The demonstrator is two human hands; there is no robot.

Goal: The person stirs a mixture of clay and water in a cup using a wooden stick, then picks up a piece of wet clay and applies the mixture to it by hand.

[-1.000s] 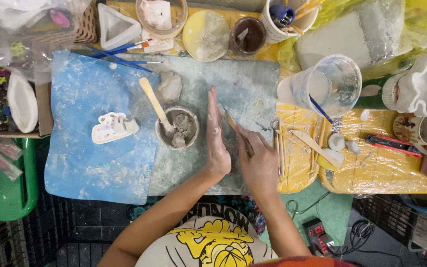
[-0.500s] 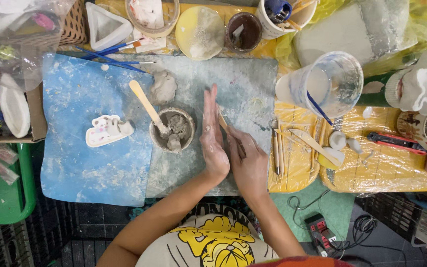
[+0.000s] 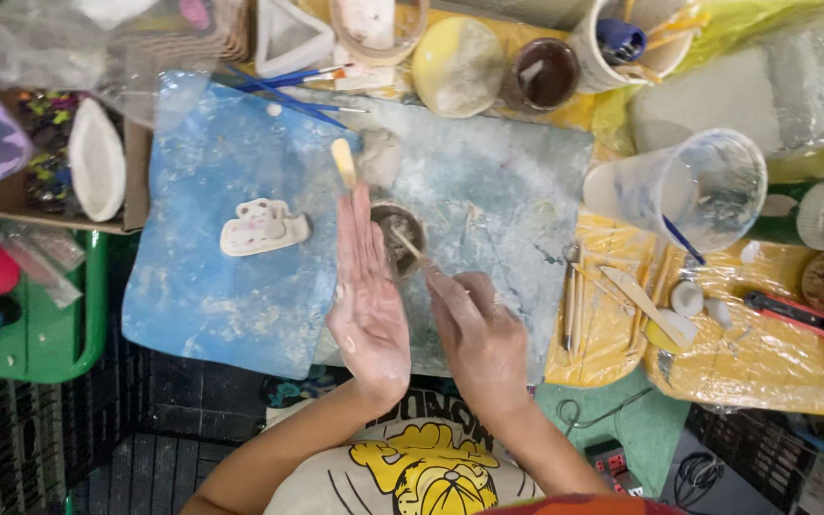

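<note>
The small clay bowl (image 3: 399,235) is sitting mid-bench on the blue mat (image 3: 231,229). The left hand (image 3: 370,303) is hovering flat and released, palm up. The right hand (image 3: 481,336) is grasping a thin stick (image 3: 410,244) dipping into it.

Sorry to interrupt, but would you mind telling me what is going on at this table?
A person is working with clay over a blue mat. The left hand is held open and flat, palm facing the right hand, which rests beside it on the mat. Just beyond the hands sits a small bowl of grey slip with a wooden stick in it. A small white clay piece lies to the left.
</note>
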